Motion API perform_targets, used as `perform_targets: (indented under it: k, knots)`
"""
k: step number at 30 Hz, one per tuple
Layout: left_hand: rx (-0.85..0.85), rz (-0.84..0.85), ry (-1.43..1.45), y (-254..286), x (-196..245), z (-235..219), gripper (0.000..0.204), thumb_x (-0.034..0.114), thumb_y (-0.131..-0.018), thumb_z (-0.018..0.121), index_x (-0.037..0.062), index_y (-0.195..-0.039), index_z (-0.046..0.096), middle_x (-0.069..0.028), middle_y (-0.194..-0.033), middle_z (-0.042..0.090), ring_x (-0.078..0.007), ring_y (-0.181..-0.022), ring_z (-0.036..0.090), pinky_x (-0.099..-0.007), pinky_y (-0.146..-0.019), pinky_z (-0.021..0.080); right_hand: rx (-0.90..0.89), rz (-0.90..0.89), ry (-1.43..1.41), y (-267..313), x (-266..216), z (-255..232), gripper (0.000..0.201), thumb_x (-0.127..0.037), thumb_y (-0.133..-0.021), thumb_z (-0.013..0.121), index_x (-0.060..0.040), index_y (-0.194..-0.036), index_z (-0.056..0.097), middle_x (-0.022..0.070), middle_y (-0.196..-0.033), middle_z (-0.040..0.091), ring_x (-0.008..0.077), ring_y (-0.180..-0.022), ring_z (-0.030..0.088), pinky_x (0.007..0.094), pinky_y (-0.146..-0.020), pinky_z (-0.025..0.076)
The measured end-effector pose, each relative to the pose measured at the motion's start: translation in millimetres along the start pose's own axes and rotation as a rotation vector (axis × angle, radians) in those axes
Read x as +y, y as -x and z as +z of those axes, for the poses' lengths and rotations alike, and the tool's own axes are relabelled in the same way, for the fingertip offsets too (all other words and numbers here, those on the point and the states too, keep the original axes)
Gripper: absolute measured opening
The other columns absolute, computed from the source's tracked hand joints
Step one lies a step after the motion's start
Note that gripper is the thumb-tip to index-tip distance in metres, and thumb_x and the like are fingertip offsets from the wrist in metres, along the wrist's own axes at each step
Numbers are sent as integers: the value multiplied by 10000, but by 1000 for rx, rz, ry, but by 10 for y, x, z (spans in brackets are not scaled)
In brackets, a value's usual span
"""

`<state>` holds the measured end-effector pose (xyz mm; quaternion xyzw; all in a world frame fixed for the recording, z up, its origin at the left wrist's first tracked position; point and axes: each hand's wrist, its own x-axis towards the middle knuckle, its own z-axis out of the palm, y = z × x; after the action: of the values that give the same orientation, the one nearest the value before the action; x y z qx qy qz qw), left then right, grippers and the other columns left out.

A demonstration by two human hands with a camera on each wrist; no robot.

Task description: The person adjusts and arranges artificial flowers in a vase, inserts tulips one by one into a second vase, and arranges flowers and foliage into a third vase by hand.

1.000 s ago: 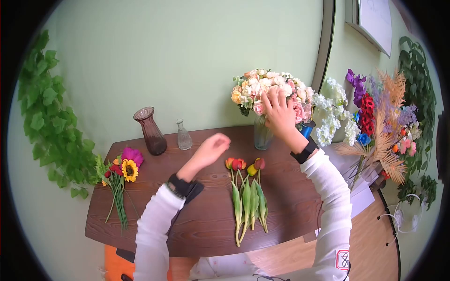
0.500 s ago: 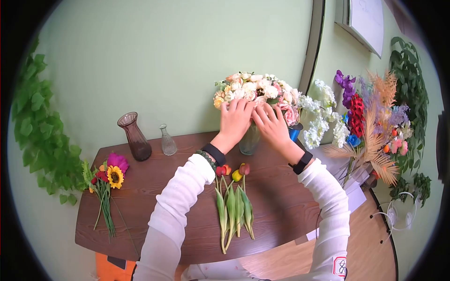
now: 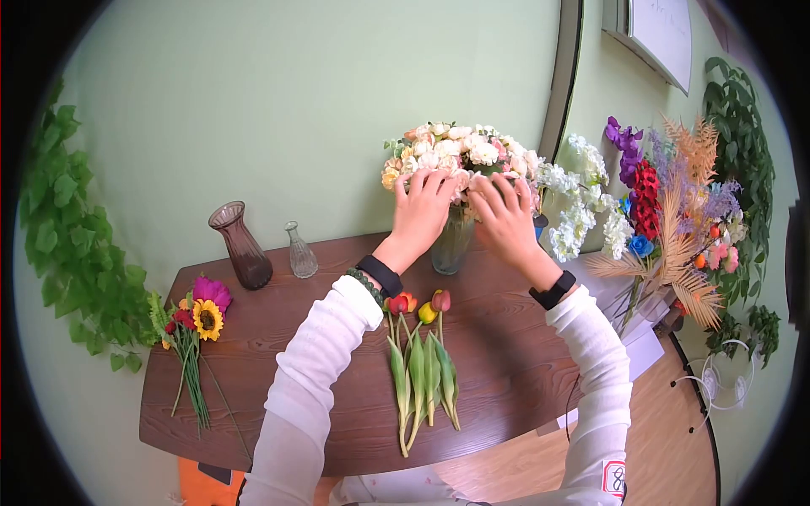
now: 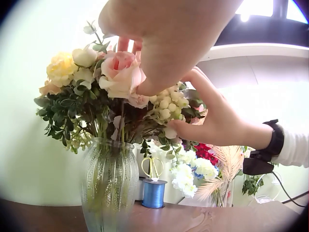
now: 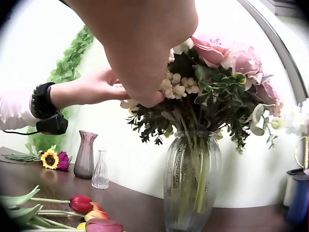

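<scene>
Both hands are at the front of a bouquet (image 3: 484, 152) of cream, peach and pink flowers. It stands upright in a clear ribbed glass vase (image 5: 193, 179). My left hand (image 3: 419, 212) touches blooms left of the middle, its fingers spread over them. In the left wrist view its thumb lies beside a pale pink rose (image 4: 120, 75), with fingertips partly hidden behind. My right hand (image 3: 508, 221) rests loosely spread on the right front blooms. Its thumb is by a cluster of cream berries (image 4: 169, 104).
Several tulips (image 3: 422, 371) lie in front of the vase. Left stand a purple vase (image 3: 243, 246) and a small clear vase (image 3: 301, 253); a sunflower bunch (image 3: 198, 316) lies beyond. A blue ribbon spool (image 4: 154, 193) is right of the bouquet, near other tall flowers (image 3: 645, 198).
The left hand has moved right and up from above the table to the bouquet. The right hand has stayed at the flowers, shifting slightly outward with fingers more spread since half a second ago.
</scene>
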<state>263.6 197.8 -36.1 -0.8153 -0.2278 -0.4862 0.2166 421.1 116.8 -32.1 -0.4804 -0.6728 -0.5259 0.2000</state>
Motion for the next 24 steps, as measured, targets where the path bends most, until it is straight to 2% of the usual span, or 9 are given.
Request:
perform_targets:
  k: [4,7,11,14,19,22,24]
  knots:
    - [-36,52,-57,83,-77,9,312,96,-701,616,159,-999,555,2,-1073,496,-214,-1049,423,-421,-894,279,19,134,-77,6,48,-10,581,-239,-591,673,-129,-1129,485,41,-1190,457,235,-1146,374,454,-979,228]
    - [-66,61,-68,96,-66,5,272,95,-700,617,152,-961,563,9,-1051,502,-213,-1047,424,-420,-892,280,15,189,-118,-8,35,-28,591,-250,-602,677,-135,-1146,478,48,-1190,456,234,-1139,380,458,-980,225]
    - [23,17,-37,74,-12,6,357,111,-690,627,141,-1027,512,-25,-1110,466,-229,-1042,420,-422,-896,276,11,193,-87,-28,21,-40,629,-266,-607,680,-128,-1181,463,43,-1206,455,228,-1134,385,462,-982,225]
    - [58,-31,27,71,37,-62,430,137,-681,642,125,-1076,470,-66,-1144,435,-249,-1055,401,-418,-902,269,-14,127,-115,-61,9,-103,677,-289,-616,676,-106,-1223,439,27,-1235,450,222,-1125,394,469,-982,230]
    - [100,-64,99,109,16,-90,446,176,-674,662,104,-1070,471,-97,-1143,422,-267,-1073,372,-408,-905,261,23,139,-196,-44,-1,-196,597,-269,-642,656,-91,-1178,463,61,-1211,455,248,-1123,389,464,-976,229]
    - [135,-45,78,150,14,-115,415,186,-663,680,106,-1028,501,-80,-1125,430,-260,-1067,375,-407,-898,263,79,173,-195,13,37,-177,530,-259,-654,646,-80,-1126,483,78,-1196,453,263,-1119,387,456,-970,230]
    - [84,-50,105,179,24,-136,390,190,-650,697,107,-989,523,-60,-1084,451,-249,-1055,383,-406,-892,266,138,204,-198,47,50,-148,469,-243,-654,641,-95,-1076,500,75,-1193,446,256,-1112,391,448,-963,231]
